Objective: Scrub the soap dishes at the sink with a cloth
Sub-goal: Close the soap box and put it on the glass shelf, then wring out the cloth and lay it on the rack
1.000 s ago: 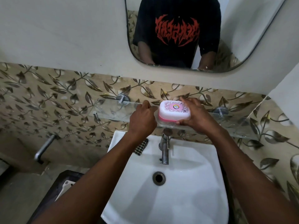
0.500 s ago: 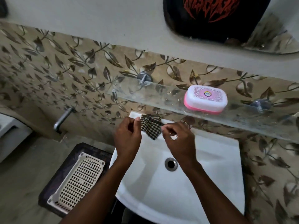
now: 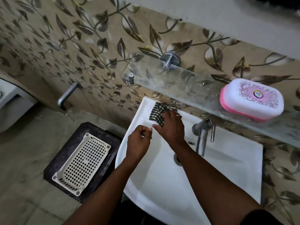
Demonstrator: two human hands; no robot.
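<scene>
A white and pink lidded soap dish (image 3: 251,100) stands on the glass shelf (image 3: 186,85) above the white sink (image 3: 227,168). A dark checked cloth (image 3: 156,113) lies at the sink's back left corner under the shelf. My right hand (image 3: 170,127) rests on the cloth, its fingers over the cloth's right side. My left hand (image 3: 139,140) hovers just left of it over the sink rim, fingers loosely curled with nothing in them.
A chrome tap (image 3: 203,135) stands at the back of the sink, right of my hands. On the floor to the left a cream perforated tray (image 3: 81,161) lies on a dark slab (image 3: 65,156). A metal spout (image 3: 66,95) sticks out of the leaf-patterned wall.
My right hand left the soap dish on the shelf and came down onto the cloth. My left hand let go of the cloth's corner. The view swung down and left.
</scene>
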